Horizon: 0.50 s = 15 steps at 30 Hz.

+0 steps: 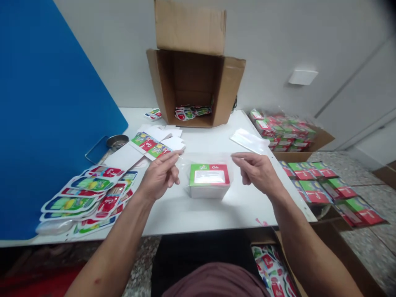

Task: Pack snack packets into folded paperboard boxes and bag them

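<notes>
A small green and red box (pixel 209 185) with a white label on top sits inside a clear plastic bag (pixel 213 158) on the white table. My left hand (pixel 161 173) pinches the bag's upper left corner between thumb and fingers. At the opposite corner, my right hand (pixel 256 171) pinches the bag the same way. The bag's mouth is drawn wide between the two hands, beyond the box. To the left of my left hand lie flat printed cartons (pixel 151 145) and a pile of bottle-shaped printed packets (pixel 89 194).
An open cardboard box (pixel 233 82) with packets inside stands at the back. A stack of clear bags (pixel 250 141) lies at right. Packed boxes fill a carton (pixel 291 156) beyond the right edge, with more boxes (pixel 312 192) nearer. A metal bowl (pixel 117 141) sits by the blue panel (pixel 46 103).
</notes>
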Each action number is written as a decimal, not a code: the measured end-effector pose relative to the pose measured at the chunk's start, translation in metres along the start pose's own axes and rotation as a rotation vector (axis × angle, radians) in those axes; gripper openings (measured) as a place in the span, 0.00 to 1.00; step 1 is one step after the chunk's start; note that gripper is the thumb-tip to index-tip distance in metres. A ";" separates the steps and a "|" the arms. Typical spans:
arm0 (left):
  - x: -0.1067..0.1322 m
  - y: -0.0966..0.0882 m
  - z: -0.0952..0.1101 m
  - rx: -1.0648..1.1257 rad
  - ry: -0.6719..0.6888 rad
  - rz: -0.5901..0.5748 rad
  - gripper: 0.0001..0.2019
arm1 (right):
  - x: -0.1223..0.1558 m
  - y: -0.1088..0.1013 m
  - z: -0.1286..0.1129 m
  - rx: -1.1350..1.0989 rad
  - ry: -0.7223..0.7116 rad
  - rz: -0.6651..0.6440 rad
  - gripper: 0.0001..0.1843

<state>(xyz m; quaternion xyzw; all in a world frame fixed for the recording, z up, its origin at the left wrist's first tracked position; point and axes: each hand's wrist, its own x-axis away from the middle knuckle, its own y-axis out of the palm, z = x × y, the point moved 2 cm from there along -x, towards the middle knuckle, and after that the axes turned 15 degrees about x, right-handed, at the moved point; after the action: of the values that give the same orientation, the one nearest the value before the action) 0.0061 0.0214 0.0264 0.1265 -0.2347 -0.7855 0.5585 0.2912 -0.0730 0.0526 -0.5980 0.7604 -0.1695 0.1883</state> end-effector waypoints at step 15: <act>0.049 -0.021 -0.048 0.155 -0.117 0.163 0.21 | 0.076 0.039 0.082 -0.191 -0.136 0.006 0.08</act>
<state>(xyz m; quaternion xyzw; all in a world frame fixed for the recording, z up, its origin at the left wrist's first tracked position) -0.0060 -0.0296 -0.0224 0.1041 -0.3364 -0.7231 0.5942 0.2820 -0.1410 -0.0438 -0.6211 0.7604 -0.0547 0.1818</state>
